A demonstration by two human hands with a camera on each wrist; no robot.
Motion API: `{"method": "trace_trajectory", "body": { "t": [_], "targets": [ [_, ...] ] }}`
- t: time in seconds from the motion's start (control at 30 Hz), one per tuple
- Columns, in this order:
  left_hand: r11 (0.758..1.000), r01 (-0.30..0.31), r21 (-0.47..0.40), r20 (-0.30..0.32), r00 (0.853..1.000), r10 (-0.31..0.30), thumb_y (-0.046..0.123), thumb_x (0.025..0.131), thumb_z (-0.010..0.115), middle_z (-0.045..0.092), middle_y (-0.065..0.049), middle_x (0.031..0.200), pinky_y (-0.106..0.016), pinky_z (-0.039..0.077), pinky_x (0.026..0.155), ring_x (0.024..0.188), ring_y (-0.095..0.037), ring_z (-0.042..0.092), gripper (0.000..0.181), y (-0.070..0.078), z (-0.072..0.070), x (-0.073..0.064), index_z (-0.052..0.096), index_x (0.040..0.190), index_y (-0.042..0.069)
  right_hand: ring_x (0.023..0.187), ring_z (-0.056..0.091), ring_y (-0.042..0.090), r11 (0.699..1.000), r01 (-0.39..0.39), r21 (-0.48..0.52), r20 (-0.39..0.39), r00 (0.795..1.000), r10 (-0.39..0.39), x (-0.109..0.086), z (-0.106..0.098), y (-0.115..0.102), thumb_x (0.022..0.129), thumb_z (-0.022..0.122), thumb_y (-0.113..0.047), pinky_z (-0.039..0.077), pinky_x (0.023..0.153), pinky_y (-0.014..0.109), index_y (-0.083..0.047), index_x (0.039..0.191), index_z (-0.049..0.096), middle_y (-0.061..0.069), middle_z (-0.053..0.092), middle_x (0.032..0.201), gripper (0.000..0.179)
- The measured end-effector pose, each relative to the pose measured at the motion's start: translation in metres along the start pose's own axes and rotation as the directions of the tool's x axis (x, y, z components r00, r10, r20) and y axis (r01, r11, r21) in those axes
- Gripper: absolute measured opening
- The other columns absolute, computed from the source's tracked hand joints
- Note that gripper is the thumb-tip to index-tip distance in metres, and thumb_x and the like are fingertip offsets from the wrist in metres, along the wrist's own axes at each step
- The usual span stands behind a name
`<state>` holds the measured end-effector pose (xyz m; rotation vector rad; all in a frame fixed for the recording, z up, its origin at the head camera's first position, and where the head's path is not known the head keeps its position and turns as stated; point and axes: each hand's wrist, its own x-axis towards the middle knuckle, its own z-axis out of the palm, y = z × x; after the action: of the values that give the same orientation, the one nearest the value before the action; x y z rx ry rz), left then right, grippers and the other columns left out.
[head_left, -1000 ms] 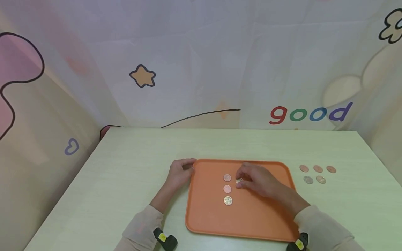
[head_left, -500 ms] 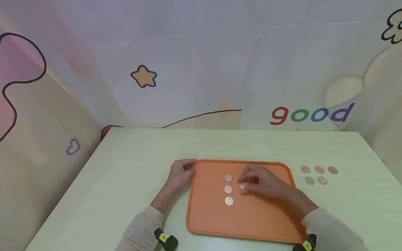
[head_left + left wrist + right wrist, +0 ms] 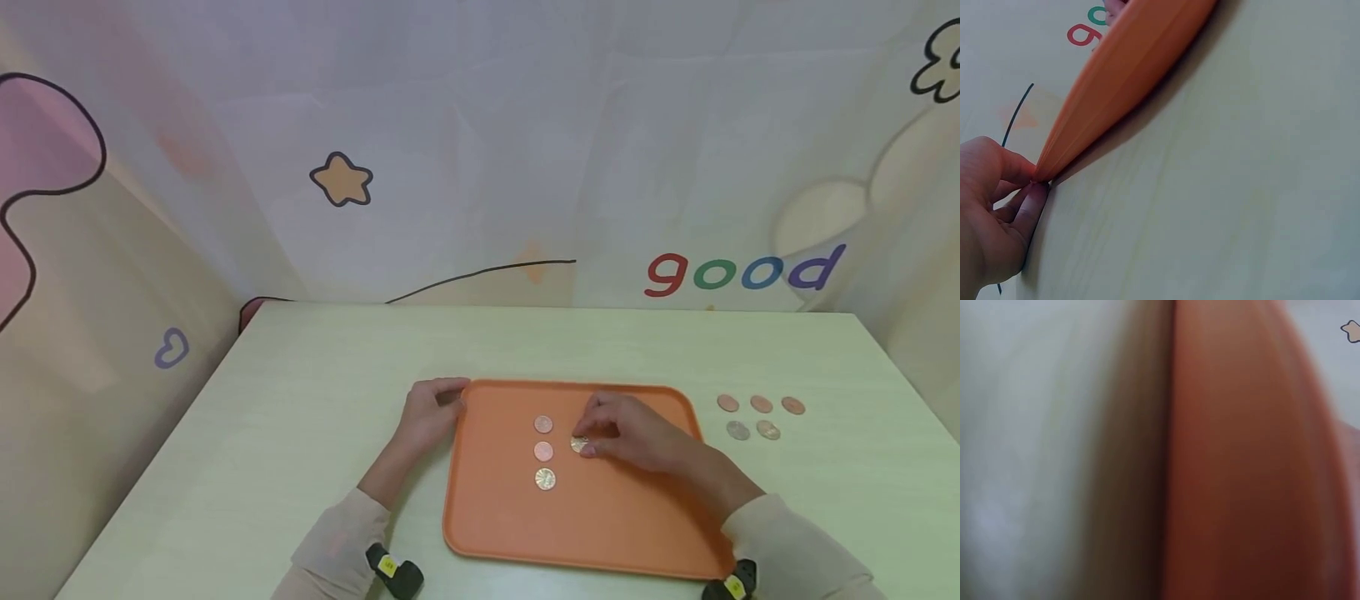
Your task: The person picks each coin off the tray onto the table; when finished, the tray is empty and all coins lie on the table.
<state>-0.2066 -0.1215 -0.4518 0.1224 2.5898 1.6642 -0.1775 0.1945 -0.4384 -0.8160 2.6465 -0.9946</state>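
Observation:
An orange tray [image 3: 510, 525] lies on the table, with my left hand [image 3: 431, 412] at its far left corner. In the left wrist view, the thumb and fingers of that hand pinch the tray's corner. Over the tray, my right hand [image 3: 630, 433] holds a gold-coloured coin [image 3: 578, 445] between thumb and fingertips, low over the surface. Left of it, a column of coins runs toward me: a pinkish coin [image 3: 543, 425], a second pinkish coin [image 3: 543, 452] and a gold-coloured coin [image 3: 545, 479]. The right wrist view shows mostly the blurred tray side [image 3: 1241, 456].
Right of the tray, on the table [image 3: 322, 400], are two rows of coins. Three copper-coloured coins [image 3: 761, 404] form the far row; a silvery coin [image 3: 738, 431] and a gold-toned coin [image 3: 768, 430] form the near one. A printed backdrop [image 3: 465, 167] stands behind.
My right hand has shifted the gold-coloured coin slightly right and toward me, away from the column. The left hand has stayed at the tray's corner.

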Motion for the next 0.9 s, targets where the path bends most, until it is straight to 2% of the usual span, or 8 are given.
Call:
{"method": "trace_trajectory", "body": {
  "t": [0.17, 0.3, 0.57, 0.77, 0.9],
  "targets": [
    [1.0, 0.012, -0.004, -0.002, 1.0, -0.012, -0.006, 0.088, 0.059, 0.072, -0.02, 0.122, -0.034, 0.058, 0.088, 0.11, -0.03, 0.067, 0.036, 0.0021, -0.0003, -0.0003, 0.072, 0.122, -0.003, 0.095, 0.055, 0.006, 0.997, 0.011, -0.08, 0.024, 1.0, -0.009, 0.0013, -0.0011, -0.0058, 0.09, 0.076, -0.024, 0.053, 0.088, 0.023, -0.024, 0.102, 0.074, -0.012, 0.063, 0.1, 0.012],
    [1.0, 0.016, -0.002, 0.001, 1.0, -0.016, -0.006, 0.089, 0.058, 0.072, -0.019, 0.123, -0.033, 0.058, 0.087, 0.11, -0.03, 0.067, 0.036, 0.0006, -0.0001, 0.0002, 0.071, 0.122, -0.003, 0.095, 0.055, 0.007, 0.995, 0.006, -0.098, 0.039, 0.999, -0.002, 0.0011, -0.0013, -0.0077, 0.091, 0.075, -0.023, 0.053, 0.088, 0.024, -0.023, 0.103, 0.07, -0.01, 0.063, 0.102, 0.013],
    [1.0, 0.009, 0.004, -0.001, 1.0, -0.009, -0.006, 0.089, 0.059, 0.072, -0.019, 0.121, -0.034, 0.058, 0.088, 0.109, -0.03, 0.068, 0.036, 0.0001, 0.0, 0.0006, 0.072, 0.122, -0.003, 0.094, 0.055, 0.007, 1.0, -0.011, -0.001, 0.062, 0.998, 0.011, 0.0002, -0.001, -0.0077, 0.093, 0.073, -0.021, 0.05, 0.086, 0.021, -0.022, 0.107, 0.065, -0.01, 0.065, 0.101, 0.017],
    [1.0, 0.001, 0.009, -0.004, 1.0, -0.001, -0.007, 0.088, 0.059, 0.073, -0.02, 0.12, -0.034, 0.058, 0.087, 0.108, -0.03, 0.068, 0.036, -0.0002, 0.0003, 0.0004, 0.072, 0.121, -0.003, 0.087, 0.053, 0.004, 0.999, 0.044, 0.031, 0.058, 0.997, -0.046, -0.0016, -0.0044, -0.0083, 0.092, 0.074, -0.019, 0.049, 0.076, 0.02, -0.02, 0.107, 0.073, -0.008, 0.068, 0.098, 0.015],
    [1.0, -0.005, 0.013, -0.008, 1.0, 0.005, -0.007, 0.088, 0.059, 0.073, -0.02, 0.119, -0.034, 0.059, 0.086, 0.108, -0.03, 0.069, 0.035, 0.0003, 0.0003, 0.0001, 0.072, 0.121, -0.003, 0.085, 0.054, 0.002, 0.998, 0.056, 0.042, 0.057, 0.997, -0.058, -0.0016, -0.0047, -0.0073, 0.091, 0.075, -0.018, 0.05, 0.076, 0.019, -0.022, 0.108, 0.077, -0.007, 0.07, 0.098, 0.017]
  ]
}}
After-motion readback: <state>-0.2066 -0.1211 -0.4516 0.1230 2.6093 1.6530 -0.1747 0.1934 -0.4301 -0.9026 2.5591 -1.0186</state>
